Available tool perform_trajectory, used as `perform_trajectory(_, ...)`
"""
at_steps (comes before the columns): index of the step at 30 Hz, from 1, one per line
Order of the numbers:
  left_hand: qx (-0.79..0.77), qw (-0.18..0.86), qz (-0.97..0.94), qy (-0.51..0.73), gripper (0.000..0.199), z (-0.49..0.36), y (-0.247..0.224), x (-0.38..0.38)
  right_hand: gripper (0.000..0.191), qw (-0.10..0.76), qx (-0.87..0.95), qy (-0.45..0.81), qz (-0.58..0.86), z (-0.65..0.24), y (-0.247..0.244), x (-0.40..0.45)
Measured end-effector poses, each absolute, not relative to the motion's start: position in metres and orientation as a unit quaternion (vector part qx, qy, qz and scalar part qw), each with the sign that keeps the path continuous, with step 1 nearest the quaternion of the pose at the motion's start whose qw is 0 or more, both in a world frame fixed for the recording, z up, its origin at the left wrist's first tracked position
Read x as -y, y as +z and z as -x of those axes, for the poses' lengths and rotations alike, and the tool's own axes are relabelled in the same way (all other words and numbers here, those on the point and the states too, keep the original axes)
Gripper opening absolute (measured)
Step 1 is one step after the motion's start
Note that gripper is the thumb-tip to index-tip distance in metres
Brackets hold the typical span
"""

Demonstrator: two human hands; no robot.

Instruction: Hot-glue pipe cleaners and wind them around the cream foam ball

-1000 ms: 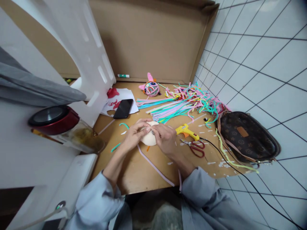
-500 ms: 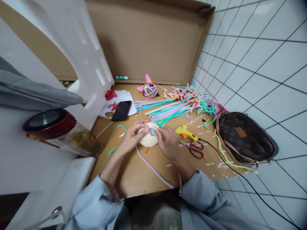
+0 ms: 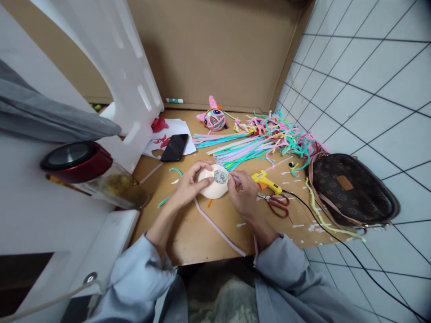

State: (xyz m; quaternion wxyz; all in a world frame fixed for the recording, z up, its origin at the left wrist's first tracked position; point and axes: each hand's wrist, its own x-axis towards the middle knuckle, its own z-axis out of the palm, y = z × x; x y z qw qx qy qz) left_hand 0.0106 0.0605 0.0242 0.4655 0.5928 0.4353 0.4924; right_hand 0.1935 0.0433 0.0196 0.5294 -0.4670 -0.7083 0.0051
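Observation:
My left hand (image 3: pixel 192 184) is closed round the left side of a round white piece (image 3: pixel 208 190), its thumb lying on the face. A grey-green patterned oval (image 3: pixel 221 176) sits on the upper right of that face. My right hand (image 3: pixel 245 190) pinches a lavender pipe cleaner (image 3: pixel 236 179) at the right edge of the round piece. Most of that strip is hidden by the hand; a lavender length shows beside my right wrist. Another lavender pipe cleaner (image 3: pixel 218 229) runs from below the round piece toward the table's front edge. A short orange strip (image 3: pixel 210 203) pokes out underneath.
Right of my hands lie a yellow glue gun (image 3: pixel 266 181) with a black cord and red-handled scissors (image 3: pixel 279 205). Many pipe cleaners (image 3: pixel 249 150) spread behind, near a pink-eared figure (image 3: pixel 214 119). A phone (image 3: pixel 175 147), a red-lidded jug (image 3: pixel 81 163) and a brown bag (image 3: pixel 353 188) flank the table.
The view has shifted slightly. My right hand has drawn a little away from the oval toward the right edge, and the lavender strip in its fingers now shows. My left hand keeps its hold.

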Motion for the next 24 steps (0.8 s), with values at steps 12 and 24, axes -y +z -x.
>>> perform_trajectory(12,-0.485,0.401,-0.59,0.506,0.033,-0.005,0.019,-0.068,0.019,0.479,0.677,0.086,0.552,-0.195,0.023,-0.044)
perform_trajectory(24,-0.515,0.415,-0.534,0.526,0.033,-0.008,0.024,-0.069,0.004,0.462,0.58,0.267,0.616,-0.215,-0.016,-0.036)
